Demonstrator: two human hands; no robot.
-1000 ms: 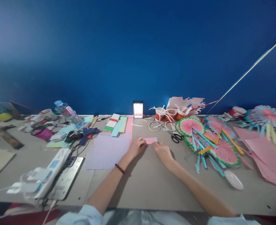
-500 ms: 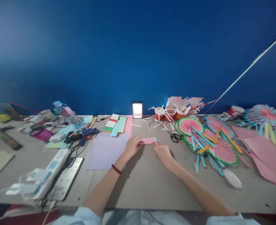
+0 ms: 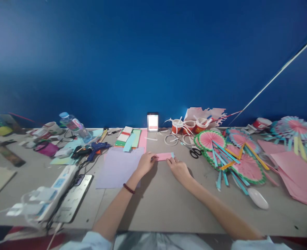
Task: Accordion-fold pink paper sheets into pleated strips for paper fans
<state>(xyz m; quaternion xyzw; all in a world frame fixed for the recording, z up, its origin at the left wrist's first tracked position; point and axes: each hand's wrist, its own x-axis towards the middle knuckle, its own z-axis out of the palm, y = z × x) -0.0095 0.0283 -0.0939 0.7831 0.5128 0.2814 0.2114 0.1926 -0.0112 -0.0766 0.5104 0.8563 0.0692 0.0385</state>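
A narrow strip of folded pink paper with a light blue right end lies between my hands at the middle of the table. My left hand pinches its left end, the fingers curled. My right hand has its fingertips together on the near edge, close to the blue end. Under and beside my left wrist lies a sheet of lilac paper. Black-handled scissors rest a little to the right of the strip.
Pleated paper fans and a white computer mouse lie on the right, near pink sheets. Red-and-white cups stand by the wall. On the left are a blue glue gun, a bottle, a power strip and a phone.
My left hand has shifted slightly left along the pink paper. My right hand has also moved a little to the left, showing more of the strip's blue end.
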